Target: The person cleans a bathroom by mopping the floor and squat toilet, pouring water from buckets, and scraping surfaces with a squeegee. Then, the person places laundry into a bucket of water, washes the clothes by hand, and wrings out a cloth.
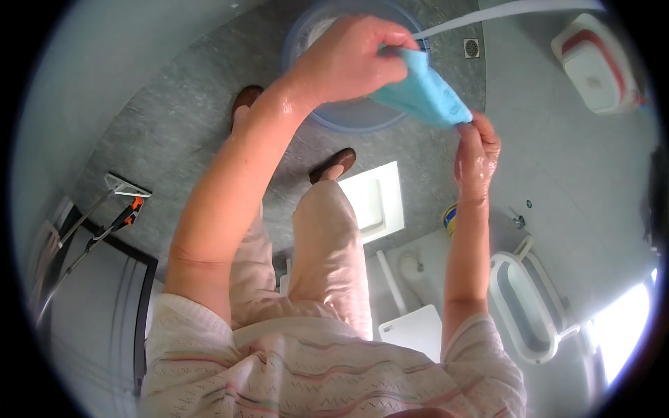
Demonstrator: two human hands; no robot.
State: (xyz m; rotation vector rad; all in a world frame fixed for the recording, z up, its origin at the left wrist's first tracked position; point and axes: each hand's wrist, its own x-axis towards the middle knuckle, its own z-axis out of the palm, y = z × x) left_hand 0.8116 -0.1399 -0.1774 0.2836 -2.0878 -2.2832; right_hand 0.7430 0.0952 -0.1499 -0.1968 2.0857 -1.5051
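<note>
A light-blue cloth (pixel 424 93) is held out at a slant between my two hands, over and beside a translucent blue basin (pixel 357 120). My left hand (pixel 357 59) pinches its upper left end between thumb and fingers. At the lower right corner, the fingertips of my right hand (pixel 477 155) are closed on the fabric. Both hands and forearms look wet and shiny. Something whitish shows inside the basin, mostly hidden behind my left hand.
A white hose (pixel 512 10) runs from the basin toward the upper right. In the grey floor are a drain (pixel 472 48) and a white squat toilet (pixel 382 202). Folded basins (pixel 596 70) hang at right, and squeegee-like tools (pixel 115 212) lean at left.
</note>
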